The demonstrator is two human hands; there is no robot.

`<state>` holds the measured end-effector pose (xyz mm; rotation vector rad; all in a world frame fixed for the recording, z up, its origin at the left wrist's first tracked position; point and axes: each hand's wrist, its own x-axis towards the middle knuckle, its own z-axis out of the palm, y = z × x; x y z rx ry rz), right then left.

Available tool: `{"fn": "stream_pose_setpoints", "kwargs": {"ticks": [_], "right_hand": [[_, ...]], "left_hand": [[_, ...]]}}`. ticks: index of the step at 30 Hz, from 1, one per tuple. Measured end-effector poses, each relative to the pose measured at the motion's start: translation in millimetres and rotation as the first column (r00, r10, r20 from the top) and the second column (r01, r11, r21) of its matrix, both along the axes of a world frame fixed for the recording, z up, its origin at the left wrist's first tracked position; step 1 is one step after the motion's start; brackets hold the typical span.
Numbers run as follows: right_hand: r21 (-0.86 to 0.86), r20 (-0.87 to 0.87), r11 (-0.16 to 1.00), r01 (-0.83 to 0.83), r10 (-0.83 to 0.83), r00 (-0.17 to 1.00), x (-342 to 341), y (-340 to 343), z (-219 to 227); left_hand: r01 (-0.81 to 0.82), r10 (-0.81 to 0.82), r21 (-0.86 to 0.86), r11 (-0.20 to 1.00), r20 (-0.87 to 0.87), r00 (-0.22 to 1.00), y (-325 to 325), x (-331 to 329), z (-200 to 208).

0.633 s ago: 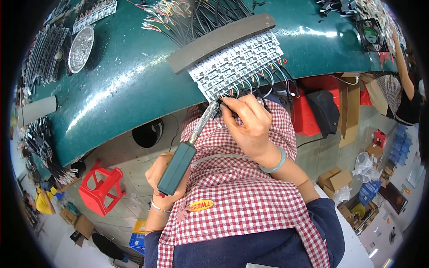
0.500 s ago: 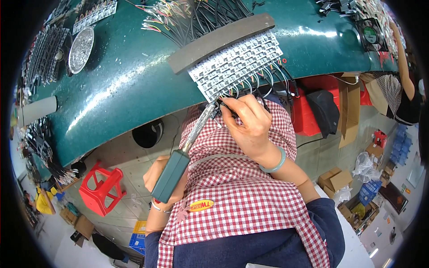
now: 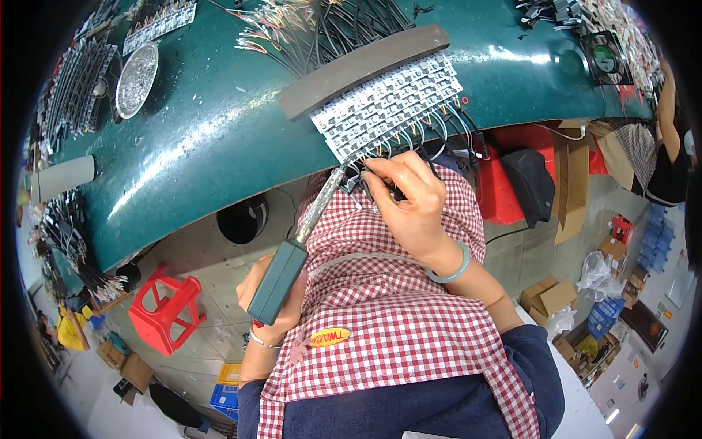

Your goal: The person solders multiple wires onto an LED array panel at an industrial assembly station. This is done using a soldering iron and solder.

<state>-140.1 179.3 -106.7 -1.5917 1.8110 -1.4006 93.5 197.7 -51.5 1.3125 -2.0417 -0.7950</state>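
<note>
My left hand (image 3: 252,284) is closed around the dark green handle of a soldering iron (image 3: 276,284). The iron's foil-wrapped shaft slants up to the near left corner of a row of white LED circuit boards (image 3: 387,106). Close to its tip, my right hand (image 3: 418,203) pinches thin wires (image 3: 368,161) at the boards' near edge. Which wire sits between the fingertips is hard to make out. Several black-sheathed cables (image 3: 468,130) hang from the boards' near edge further right. Across the boards' far side lies a curved dark grey bar (image 3: 365,69).
The boards rest on a green worktable (image 3: 197,161). An oval metal dish (image 3: 137,80) stands to the left, and bundled cables (image 3: 329,33) lie behind the bar. A small fan (image 3: 605,58) is at right. Below are a red stool (image 3: 167,307) and a dark bag (image 3: 528,186). Another person's arm (image 3: 667,110) reaches in at far right.
The soldering iron in my left hand has shifted slightly up and to the left. My right hand stays at the wires with a small change in finger position. The boards stay nearly in place.
</note>
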Motion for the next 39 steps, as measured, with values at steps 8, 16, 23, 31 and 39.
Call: {"fn": "stream_pose_setpoints", "kwargs": {"ticks": [8,16,23,31,39], "right_hand": [[-0.05,-0.127,0.999,-0.017,0.011,0.992,1,-1,0],[-0.057,-0.169,0.998,-0.026,0.016,0.985,1,-2,2],[-0.048,-0.179,0.998,-0.026,0.017,0.984,1,-2,3],[-0.084,-0.174,0.996,-0.016,0.002,0.985,3,-2,1],[-0.052,-0.151,0.999,-0.007,-0.001,0.989,3,2,2]], "left_hand": [[0.014,-0.014,0.012,1.0,0.015,1.0,0,-1,-2],[0.04,-0.039,0.042,0.998,-0.02,0.999,-4,-2,-4],[0.021,-0.022,-0.052,0.998,-0.019,1.0,1,4,-3],[-0.181,0.177,-0.028,0.983,-0.111,0.978,17,14,-22],[-0.165,0.162,-0.022,0.986,-0.095,0.982,20,13,-27]]}}
